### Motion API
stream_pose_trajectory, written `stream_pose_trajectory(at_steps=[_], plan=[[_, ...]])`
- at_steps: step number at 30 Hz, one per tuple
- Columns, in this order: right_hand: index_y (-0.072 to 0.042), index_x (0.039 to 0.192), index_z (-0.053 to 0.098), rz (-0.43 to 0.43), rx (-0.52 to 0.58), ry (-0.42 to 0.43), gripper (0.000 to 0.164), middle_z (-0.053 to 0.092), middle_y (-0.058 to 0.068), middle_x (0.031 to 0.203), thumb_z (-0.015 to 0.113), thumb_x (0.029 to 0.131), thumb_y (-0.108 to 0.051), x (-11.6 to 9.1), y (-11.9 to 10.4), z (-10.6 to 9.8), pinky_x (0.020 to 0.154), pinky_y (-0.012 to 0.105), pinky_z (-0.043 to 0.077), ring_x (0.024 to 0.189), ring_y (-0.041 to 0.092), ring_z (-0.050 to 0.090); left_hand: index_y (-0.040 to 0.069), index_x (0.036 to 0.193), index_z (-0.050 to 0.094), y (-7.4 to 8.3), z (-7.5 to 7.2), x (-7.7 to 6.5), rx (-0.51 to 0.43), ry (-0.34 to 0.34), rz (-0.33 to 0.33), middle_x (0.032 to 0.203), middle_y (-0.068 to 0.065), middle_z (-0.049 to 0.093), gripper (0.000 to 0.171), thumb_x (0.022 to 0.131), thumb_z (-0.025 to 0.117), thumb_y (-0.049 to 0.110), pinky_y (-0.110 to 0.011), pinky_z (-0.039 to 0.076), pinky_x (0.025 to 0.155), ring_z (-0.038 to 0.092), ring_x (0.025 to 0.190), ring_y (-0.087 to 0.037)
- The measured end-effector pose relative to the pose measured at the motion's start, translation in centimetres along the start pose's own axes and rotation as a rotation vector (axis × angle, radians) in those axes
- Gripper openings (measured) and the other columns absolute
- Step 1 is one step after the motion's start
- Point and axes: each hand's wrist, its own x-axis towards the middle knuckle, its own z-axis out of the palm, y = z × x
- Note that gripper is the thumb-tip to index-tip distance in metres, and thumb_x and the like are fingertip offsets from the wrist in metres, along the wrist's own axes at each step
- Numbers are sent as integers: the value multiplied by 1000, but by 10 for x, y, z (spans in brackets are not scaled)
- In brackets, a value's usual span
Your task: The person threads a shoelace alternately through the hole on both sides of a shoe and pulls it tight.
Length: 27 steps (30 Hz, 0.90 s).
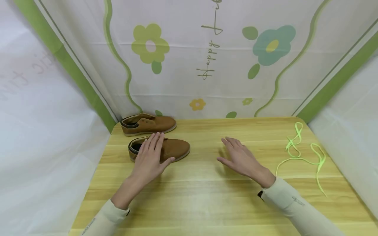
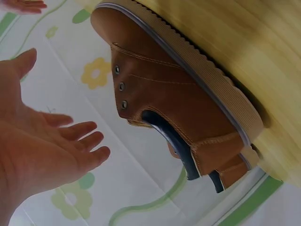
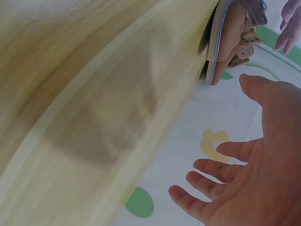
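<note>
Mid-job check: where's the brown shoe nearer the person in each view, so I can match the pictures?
Head: near shoe left of centre, partly hidden by the left hand.
Left wrist: near shoe is the large one, running from top centre down to the right.
Right wrist: near shoe at upper right, cut by the top edge.
Shared landmark: yellow-orange backdrop flower.
</note>
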Motion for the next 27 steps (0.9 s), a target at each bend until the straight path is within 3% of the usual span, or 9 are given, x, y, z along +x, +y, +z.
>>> stream_pose_trajectory(at_steps=[9, 15, 20, 27], plan=[[0, 159, 42, -34, 63, -13, 85, 54, 25, 151, 75, 97, -49, 18, -11, 7, 100, 59, 54, 137, 44, 54, 1, 165, 30, -23, -13, -5, -46, 13, 2, 167, -26, 33, 101, 91, 85, 43, -64, 31, 121, 37, 150, -47], [-1, 159, 43, -19, 120, -79, 84, 54, 25, 151, 76, 97, -47, 36, -10, 16, 108, 58, 49, 139, 43, 52, -1, 165, 28, -45, -18, -8, -68, 23, -6, 165, -28, 34, 106, 87, 89, 39, -68, 30, 119, 36, 149, -49], [2, 156, 45, -41, 155, -116, 85, 54, 26, 150, 81, 94, -44, 52, -11, 24, 112, 56, 46, 139, 43, 53, -2, 165, 25, -68, -18, -9, -106, 20, -50, 164, -30, 34, 111, 85, 90, 38, -69, 31, 118, 37, 146, -53], [4, 155, 46, -70, 162, -153, 86, 54, 28, 150, 83, 93, -42, 73, -19, 37, 114, 55, 45, 139, 44, 52, -3, 167, 19, -97, -17, -12, -184, -33, -123, 166, -33, 28, 118, 84, 91, 41, -73, 30, 116, 30, 147, -57]])
